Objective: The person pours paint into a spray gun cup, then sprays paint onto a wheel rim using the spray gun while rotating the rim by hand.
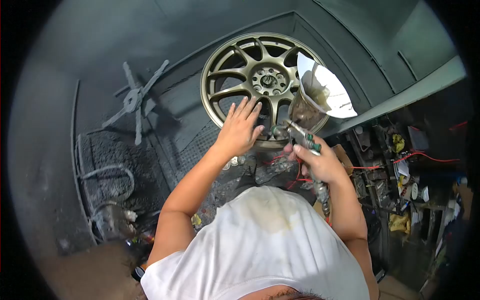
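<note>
A bronze multi-spoke wheel rim (235, 74) lies face up in front of me. Over its lower left spokes my left hand (239, 127) is spread flat, fingers pointing away; whether it touches the metal I cannot tell. My right hand (320, 159) is wrapped around the handle of a spray gun (300, 134), held at the rim's lower right edge with its nozzle end toward the rim. On top of the gun sits a stained paint cup (306, 111) with a white paper funnel (336, 95) in its mouth, covering part of the rim's right side.
A paint-crusted cross-shaped stand (133, 101) is at the left by dark grey booth walls. Lower left stands a rough dark panel (107, 160) with a hose loop. Cluttered shelves (382, 185) fill the right, where a red hose (420, 155) runs across.
</note>
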Tool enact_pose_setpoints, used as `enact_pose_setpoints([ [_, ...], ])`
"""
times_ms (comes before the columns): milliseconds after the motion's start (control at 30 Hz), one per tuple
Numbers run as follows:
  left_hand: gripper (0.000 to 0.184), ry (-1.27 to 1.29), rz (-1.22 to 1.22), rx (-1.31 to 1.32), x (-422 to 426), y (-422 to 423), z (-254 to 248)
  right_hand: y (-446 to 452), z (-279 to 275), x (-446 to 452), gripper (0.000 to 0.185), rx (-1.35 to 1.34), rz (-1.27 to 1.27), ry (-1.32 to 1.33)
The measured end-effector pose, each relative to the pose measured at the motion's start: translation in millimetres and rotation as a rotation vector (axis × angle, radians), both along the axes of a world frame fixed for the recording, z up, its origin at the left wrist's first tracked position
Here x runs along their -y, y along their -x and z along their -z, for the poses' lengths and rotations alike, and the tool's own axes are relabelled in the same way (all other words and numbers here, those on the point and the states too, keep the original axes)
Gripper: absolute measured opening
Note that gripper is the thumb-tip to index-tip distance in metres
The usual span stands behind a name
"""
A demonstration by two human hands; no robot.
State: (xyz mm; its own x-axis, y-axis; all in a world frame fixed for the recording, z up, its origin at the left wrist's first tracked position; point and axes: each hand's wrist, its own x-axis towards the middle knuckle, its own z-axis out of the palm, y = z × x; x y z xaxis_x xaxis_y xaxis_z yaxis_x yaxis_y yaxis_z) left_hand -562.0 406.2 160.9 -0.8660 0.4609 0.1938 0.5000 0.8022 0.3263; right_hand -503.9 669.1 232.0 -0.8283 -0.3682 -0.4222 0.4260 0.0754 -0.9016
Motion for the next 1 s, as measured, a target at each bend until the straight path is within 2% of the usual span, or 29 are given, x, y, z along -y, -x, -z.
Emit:
enact_pose_setpoints([
  [33, 0.062, 0.041, 0.005, -0.020, 3, 16, 4, 17, 1, 4, 0.058, -0.002, 0.006, -0.023],
  [100, 0.064, 0.042, 0.041, -0.013, 7, 45, 9, 43, -2, 13, 0.032, -0.020, 0.108, -0.089],
  [133, 0.065, 0.065, 0.079, -0.007, 8, 59, 11, 57, 5, 15, 0.026, -0.037, 0.158, -0.101],
  [167, 0.065, 0.093, 0.115, -0.003, 11, 72, 13, 72, 2, 16, 0.026, -0.026, 0.158, -0.123],
  [233, 0.066, 0.105, 0.146, -0.011, 17, 94, 17, 98, -5, 22, 0.045, -0.003, 0.134, -0.329],
  [433, 0.067, 0.146, 0.244, -0.020, 22, 151, 22, 155, 5, 40, 0.044, -0.085, 0.291, -0.404],
  [500, 0.066, 0.140, 0.243, -0.021, 28, 169, 25, 168, 2, 53, 0.024, -0.137, 0.314, -0.450],
  [567, 0.065, 0.122, 0.215, -0.044, 35, 182, 21, 171, -6, 63, 0.026, -0.135, 0.278, -0.423],
  [667, 0.063, 0.066, 0.198, -0.007, 55, 186, 22, 156, -15, 75, 0.047, -0.042, 0.079, -0.210],
  [767, 0.059, -0.032, 0.097, 0.056, 87, 180, 12, 132, -19, 75, 0.053, -0.037, 0.065, -0.128],
  [833, 0.057, 0.178, -0.015, 0.004, 109, 169, 3, 121, -18, 54, 0.061, -0.084, 0.163, -0.204],
  [1000, 0.059, 0.038, -0.152, -0.063, 108, 135, 19, 105, -15, -22, 0.052, -0.202, 0.445, -0.451],
])
